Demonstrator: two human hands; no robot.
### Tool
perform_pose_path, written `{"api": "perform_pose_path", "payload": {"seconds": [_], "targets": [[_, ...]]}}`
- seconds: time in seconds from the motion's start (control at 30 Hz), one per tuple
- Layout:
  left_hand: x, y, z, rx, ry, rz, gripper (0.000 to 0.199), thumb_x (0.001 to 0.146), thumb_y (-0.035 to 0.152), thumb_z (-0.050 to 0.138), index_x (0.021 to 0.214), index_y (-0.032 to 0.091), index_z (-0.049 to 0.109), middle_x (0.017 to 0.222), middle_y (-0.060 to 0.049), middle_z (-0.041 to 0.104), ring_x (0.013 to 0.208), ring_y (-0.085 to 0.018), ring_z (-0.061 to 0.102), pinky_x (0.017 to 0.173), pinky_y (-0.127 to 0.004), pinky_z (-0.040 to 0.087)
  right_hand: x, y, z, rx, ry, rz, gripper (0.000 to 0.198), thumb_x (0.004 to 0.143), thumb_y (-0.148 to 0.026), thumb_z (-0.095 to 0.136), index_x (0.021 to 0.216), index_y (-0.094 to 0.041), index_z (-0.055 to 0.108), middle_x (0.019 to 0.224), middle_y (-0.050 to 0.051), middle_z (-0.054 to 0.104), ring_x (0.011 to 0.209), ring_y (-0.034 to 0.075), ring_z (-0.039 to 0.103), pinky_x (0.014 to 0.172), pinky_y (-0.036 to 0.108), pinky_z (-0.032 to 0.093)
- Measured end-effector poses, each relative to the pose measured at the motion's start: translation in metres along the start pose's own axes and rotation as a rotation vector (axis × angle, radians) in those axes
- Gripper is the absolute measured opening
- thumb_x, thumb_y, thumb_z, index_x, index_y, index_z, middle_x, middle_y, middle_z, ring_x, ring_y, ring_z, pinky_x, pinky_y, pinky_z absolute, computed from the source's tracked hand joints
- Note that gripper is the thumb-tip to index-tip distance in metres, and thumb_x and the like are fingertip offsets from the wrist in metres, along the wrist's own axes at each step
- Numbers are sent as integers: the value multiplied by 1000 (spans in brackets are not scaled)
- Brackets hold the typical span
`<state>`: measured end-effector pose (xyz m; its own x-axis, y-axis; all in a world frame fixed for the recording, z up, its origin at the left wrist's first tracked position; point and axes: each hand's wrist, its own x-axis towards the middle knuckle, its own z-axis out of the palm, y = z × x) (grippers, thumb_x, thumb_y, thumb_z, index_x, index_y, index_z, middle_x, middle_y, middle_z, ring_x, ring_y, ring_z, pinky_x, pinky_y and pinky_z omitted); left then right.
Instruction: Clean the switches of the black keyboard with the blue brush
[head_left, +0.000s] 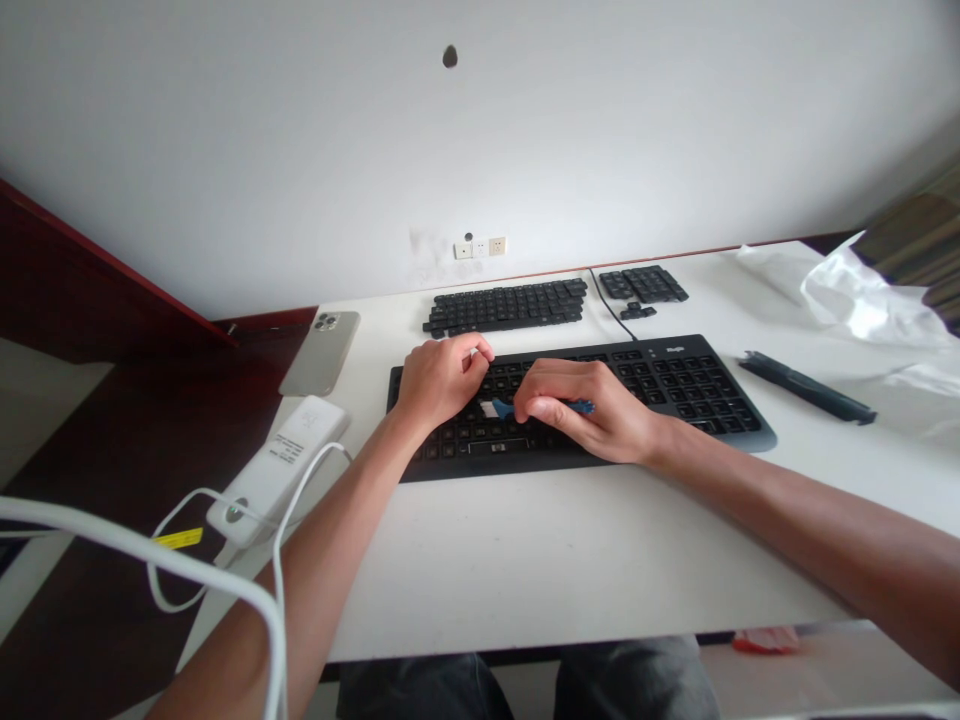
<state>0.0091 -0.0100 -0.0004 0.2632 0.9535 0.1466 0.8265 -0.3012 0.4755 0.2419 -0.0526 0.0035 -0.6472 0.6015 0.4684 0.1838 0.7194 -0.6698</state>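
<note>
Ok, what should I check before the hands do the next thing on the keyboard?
1. Right hand grips the blue tool: ok.
2. Tool tip sits at the white gap among the keys: ok.
3. Left hand rests on the black keyboard, steadying it: ok.
4. Loose keycaps lie apart behind the keyboard, out of the way: ok.
5. Which key the tip is under: cannot tell, the fingers hide it.
6. White charger cable stays clear of the keyboard: ok.
</note>
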Motion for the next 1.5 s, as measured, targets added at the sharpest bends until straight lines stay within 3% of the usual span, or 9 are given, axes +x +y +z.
{"api": "perform_pose_path", "payload": {"seconds": [0.27, 0.53, 0.83, 1.1, 1.3, 1.5], "targets": [[0, 0, 0, 5, 14, 7, 30, 96, 28, 55, 98, 30, 85, 68, 1, 72, 64, -19, 60, 66, -32, 34, 0, 1, -1, -12, -7, 16, 41, 117, -40, 50, 90, -19, 73, 86, 6, 76, 82, 18, 68, 80, 30, 51], [0, 0, 1, 17, 14, 8, 30, 96, 27, 55, 99, 30, 85, 68, 1, 72, 64, -20, 61, 67, -32, 35, 1, 1, 0, -17, -104, 32, 37, 115, -45, 54, 99, -19, 75, 94, 8, 77, 88, 20, 70, 81, 32, 53], [-2, 0, -2, -17, -7, 17, 28, 97, 29, 55, 98, 28, 83, 65, 2, 70, 60, -17, 57, 66, -32, 33, 0, 5, 4, -54, 66, 11, 7, 106, -26, 70, 110, -23, 75, 102, 7, 79, 102, 22, 72, 89, 35, 59], [-1, 1, -1, -10, 4, 7, 30, 95, 28, 55, 98, 29, 84, 66, 2, 71, 60, -17, 56, 66, -33, 33, 1, 4, 2, -19, 97, 32, 14, 107, -33, 71, 103, -20, 76, 100, 8, 80, 95, 21, 74, 85, 34, 59], [0, 0, 0, -10, 9, 8, 31, 95, 27, 55, 97, 29, 85, 67, 1, 71, 60, -17, 55, 66, -32, 32, 0, 4, 1, -51, 35, -34, 18, 109, -33, 67, 100, -18, 74, 96, 8, 79, 93, 19, 74, 82, 31, 58], [0, 0, 1, -6, 18, 0, 30, 95, 27, 55, 96, 30, 85, 67, 2, 71, 58, -17, 53, 66, -32, 32, 1, 1, 2, 21, -12, -9, 19, 110, -34, 66, 107, -18, 77, 101, 9, 81, 97, 20, 75, 87, 32, 58]]}}
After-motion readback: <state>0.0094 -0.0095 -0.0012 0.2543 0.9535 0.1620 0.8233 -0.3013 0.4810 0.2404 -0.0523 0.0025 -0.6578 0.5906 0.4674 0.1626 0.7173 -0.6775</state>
